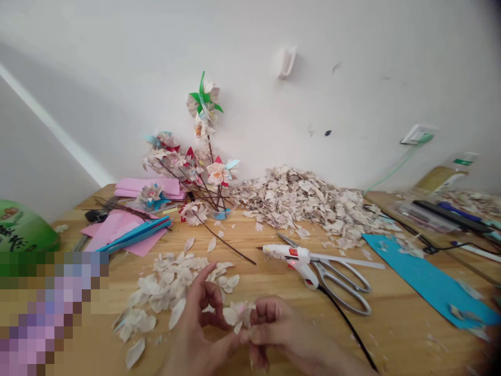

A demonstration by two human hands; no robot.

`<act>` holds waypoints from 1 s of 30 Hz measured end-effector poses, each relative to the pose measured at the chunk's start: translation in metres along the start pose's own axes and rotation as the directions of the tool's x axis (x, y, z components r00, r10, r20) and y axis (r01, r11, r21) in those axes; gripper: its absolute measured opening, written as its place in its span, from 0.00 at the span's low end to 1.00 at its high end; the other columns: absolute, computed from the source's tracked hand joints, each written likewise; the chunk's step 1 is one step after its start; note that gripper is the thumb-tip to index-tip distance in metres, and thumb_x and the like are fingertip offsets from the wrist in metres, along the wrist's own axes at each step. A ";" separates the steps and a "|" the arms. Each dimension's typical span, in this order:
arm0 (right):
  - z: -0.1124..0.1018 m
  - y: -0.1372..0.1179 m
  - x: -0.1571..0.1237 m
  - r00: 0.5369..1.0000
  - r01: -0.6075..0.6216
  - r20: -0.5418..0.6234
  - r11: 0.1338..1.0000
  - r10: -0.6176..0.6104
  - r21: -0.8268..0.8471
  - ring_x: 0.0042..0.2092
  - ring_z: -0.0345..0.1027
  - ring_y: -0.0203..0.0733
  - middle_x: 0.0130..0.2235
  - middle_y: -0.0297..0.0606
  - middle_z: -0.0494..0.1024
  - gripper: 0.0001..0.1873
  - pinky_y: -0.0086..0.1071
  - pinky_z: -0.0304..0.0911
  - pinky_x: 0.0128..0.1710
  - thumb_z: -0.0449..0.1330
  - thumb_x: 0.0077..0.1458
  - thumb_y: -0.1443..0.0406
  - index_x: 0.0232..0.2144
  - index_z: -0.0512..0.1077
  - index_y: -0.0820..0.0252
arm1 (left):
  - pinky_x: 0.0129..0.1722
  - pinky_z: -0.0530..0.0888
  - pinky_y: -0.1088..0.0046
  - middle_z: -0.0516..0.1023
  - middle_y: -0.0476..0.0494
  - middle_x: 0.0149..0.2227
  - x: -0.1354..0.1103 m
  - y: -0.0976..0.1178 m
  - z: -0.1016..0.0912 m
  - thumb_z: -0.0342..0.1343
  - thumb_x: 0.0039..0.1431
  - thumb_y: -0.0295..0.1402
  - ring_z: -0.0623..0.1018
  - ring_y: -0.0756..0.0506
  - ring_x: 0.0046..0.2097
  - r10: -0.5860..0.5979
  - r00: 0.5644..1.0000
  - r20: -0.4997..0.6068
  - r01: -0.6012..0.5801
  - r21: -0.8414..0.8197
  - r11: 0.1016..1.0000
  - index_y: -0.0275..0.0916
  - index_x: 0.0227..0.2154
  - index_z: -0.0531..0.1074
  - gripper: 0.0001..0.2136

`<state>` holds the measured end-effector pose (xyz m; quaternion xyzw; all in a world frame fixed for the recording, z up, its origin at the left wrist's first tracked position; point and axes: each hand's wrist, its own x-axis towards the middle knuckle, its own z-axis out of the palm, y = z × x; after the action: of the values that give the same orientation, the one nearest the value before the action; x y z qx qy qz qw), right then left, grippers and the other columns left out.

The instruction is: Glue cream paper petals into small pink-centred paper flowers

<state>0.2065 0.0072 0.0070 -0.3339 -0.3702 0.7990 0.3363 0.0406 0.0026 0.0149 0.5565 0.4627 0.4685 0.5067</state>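
A small pale flower (237, 316) with a pinkish middle is pinched in the fingertips of my right hand (276, 326). My left hand (205, 321) curves around the flower's left side, its fingers apart and bent. The left thumb reaches under the petals and meets the right fingertips; whether it presses on the flower's base is hard to see. Just beyond my left hand lies a pile of loose cream petals (168, 282). A white glue gun (291, 254) rests to the upper right, over silver-handled scissors (340, 284).
Finished flowers on twigs (217, 172) stand at the back beside a heap of dry flakes (301, 201). Blue card (426, 277) lies right, pink paper (148, 187) left. A black cord (348, 324) runs past my right arm. A bottle (442, 175) stands far right.
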 end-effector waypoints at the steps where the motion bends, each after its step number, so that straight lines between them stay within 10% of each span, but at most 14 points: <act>1: 0.000 0.000 0.000 1.000 -0.011 0.013 1.000 0.011 -0.005 0.16 0.65 0.29 0.16 0.33 0.73 0.13 0.20 0.58 0.15 0.67 0.37 0.63 0.20 0.69 0.67 | 0.29 0.72 0.74 0.63 0.54 0.31 0.000 -0.001 -0.001 0.63 0.43 0.31 0.69 0.50 0.32 0.011 1.000 0.024 -0.011 0.016 1.000 0.52 0.53 0.51 0.36; 19: -0.001 0.001 -0.003 0.997 -0.017 0.073 0.961 0.039 -0.275 0.22 0.57 0.27 0.21 0.27 0.67 0.14 0.21 0.52 0.23 0.68 0.35 0.61 0.21 0.70 0.64 | 0.27 0.68 0.70 0.65 0.55 0.25 -0.005 -0.005 -0.001 0.64 0.38 0.26 0.68 0.49 0.25 0.404 0.908 -0.107 -0.381 0.187 0.906 0.58 0.52 0.58 0.36; 30: 0.008 -0.012 -0.015 0.997 0.008 0.069 0.878 0.028 -0.478 0.24 0.53 0.28 0.21 0.27 0.64 0.01 0.21 0.50 0.22 0.59 0.43 0.70 0.23 0.71 0.64 | 0.28 0.69 0.70 0.66 0.56 0.26 -0.003 -0.003 -0.009 0.62 0.38 0.22 0.69 0.49 0.25 0.476 0.879 0.006 -0.460 0.270 0.846 0.62 0.54 0.52 0.42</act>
<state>0.2118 -0.0017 0.0251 -0.3785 -0.5663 0.6966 0.2256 0.0311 0.0005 0.0117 0.7002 0.3863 0.5288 0.2843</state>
